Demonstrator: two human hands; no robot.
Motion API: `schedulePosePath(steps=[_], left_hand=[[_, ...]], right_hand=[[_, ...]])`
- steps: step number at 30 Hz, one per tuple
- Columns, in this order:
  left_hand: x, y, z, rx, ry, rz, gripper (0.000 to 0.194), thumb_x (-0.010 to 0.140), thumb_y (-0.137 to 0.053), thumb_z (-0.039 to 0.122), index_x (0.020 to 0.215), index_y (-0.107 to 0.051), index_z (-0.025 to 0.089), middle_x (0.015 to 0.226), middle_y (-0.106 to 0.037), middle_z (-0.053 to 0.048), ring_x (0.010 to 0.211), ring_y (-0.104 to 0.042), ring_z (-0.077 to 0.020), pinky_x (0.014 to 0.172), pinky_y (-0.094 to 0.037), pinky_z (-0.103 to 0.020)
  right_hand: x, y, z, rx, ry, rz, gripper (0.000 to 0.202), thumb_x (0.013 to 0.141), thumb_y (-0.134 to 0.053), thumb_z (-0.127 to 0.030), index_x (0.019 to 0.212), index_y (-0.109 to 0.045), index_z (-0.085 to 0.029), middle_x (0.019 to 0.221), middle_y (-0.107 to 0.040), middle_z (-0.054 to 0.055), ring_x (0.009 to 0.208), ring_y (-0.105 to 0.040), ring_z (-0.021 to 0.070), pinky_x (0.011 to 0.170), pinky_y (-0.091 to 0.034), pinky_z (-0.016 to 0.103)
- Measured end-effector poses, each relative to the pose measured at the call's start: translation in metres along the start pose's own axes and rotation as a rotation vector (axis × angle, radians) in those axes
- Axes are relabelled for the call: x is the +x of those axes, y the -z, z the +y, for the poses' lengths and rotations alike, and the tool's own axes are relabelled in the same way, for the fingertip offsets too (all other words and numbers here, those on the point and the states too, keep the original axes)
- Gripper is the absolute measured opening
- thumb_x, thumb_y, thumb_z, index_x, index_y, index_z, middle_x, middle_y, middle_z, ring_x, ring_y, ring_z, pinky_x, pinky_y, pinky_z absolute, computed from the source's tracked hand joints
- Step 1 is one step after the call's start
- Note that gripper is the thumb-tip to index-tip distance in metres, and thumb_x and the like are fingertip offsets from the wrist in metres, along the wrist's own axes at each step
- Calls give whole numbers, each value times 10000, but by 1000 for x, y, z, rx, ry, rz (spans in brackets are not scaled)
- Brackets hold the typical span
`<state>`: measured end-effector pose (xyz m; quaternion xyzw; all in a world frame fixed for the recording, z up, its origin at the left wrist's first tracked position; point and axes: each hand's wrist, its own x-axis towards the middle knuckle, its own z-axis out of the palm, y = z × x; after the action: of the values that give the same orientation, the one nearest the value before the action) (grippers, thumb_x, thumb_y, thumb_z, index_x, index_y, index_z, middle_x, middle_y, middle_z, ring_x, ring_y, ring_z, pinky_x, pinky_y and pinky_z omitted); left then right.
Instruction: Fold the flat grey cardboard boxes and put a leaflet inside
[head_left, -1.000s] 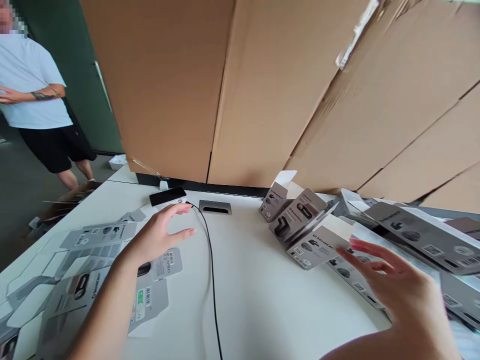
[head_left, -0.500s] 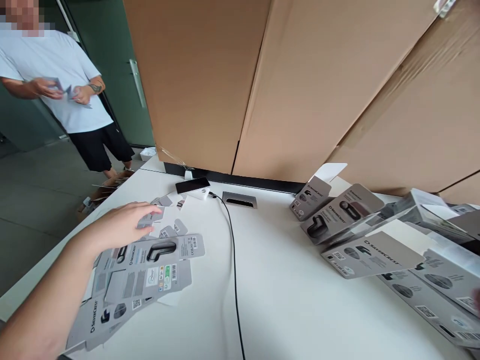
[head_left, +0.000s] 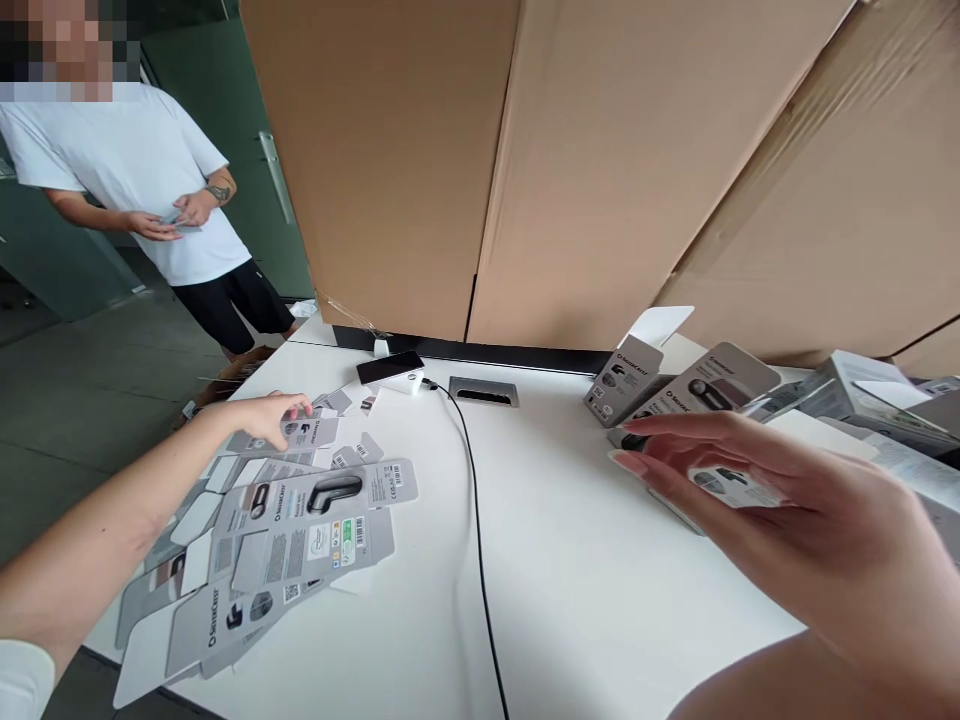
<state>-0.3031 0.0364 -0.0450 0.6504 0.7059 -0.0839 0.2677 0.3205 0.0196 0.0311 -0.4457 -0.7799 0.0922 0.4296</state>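
Observation:
On the left of the white table lies a pile of grey printed cardboard cartons, folded flat and overlapping. My left hand is over the far part of this pile, fingers curled but apart, and no object shows in it. On the right, my right hand hovers close to the camera, thumb and fingers spread with nothing between them. Behind it, partly hidden, stand several grey cartons in box shape, among them a small carton with a raised white flap and a larger carton.
A black phone rests on a white device, from which a black cable runs toward me. A grey cable outlet is set in the table. Tall brown cardboard stands behind. A person stands at left, hands together.
My right hand has come in from the right edge, in front of the cartons there. My left hand has shifted slightly left over the pile. The other person's hands have lowered.

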Motion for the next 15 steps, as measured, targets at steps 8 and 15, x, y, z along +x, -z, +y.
schedulePosePath(steps=[8,15], left_hand=[[22,3,-1,75,-32,-12,382,1088,-877,455,1325,-775,173,1450,-754,-133,1318,-738,-334,1155,-644,-570],[6,11,12,-44,-42,179,379,1085,-860,541,1114,-771,174,1183,-781,-81,1111,-756,-280,1040,-651,-491]], right_hand=[[-1,-2,-12,82,-66,-95,284,1089,-839,-558,1147,-905,-288,933,-850,71,754,-766,184,485,-587,230],[1,5,-5,88,-59,-161,323,1117,-803,-547,1198,-905,-251,1012,-882,90,801,-799,183,495,-629,193]])
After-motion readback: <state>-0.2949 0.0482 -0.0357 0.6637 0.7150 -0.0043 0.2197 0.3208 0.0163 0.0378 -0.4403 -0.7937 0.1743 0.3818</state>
